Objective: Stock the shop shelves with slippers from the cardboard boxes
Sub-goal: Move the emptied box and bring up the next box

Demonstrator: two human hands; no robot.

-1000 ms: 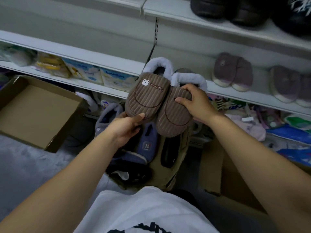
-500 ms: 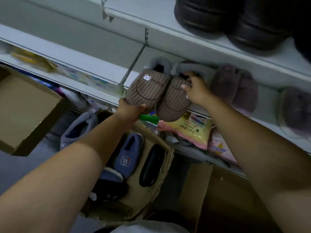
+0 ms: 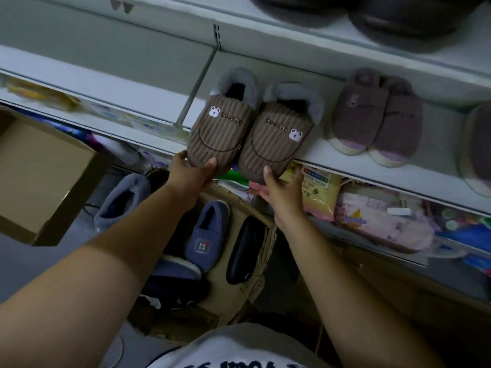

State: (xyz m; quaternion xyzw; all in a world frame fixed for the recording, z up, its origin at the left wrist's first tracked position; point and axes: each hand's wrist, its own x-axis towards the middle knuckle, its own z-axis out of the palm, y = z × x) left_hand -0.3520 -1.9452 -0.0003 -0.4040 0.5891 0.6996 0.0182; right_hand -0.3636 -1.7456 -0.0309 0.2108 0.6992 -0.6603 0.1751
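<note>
Two brown corduroy slippers with grey fleece collars and bear patches lie side by side on the white middle shelf (image 3: 345, 166), toes jutting over its front edge. My left hand (image 3: 190, 173) grips the toe of the left brown slipper (image 3: 220, 128), thumb on top. The toe of the right brown slipper (image 3: 276, 139) is held by my right hand (image 3: 279, 192), thumb up against it. Below, an open cardboard box (image 3: 239, 274) holds blue slippers (image 3: 206, 235) and a black one (image 3: 243, 253).
A purple slipper pair (image 3: 377, 115) sits on the same shelf just right of the brown pair. Dark shoes (image 3: 398, 19) fill the shelf above. Packaged goods (image 3: 372, 216) lie on the shelf below. An empty cardboard box (image 3: 39, 176) stands at left.
The brown pair went from mid-air onto the middle shelf. My right hand shifted from the right slipper's collar down to its toe; my left hand stays on the left toe.
</note>
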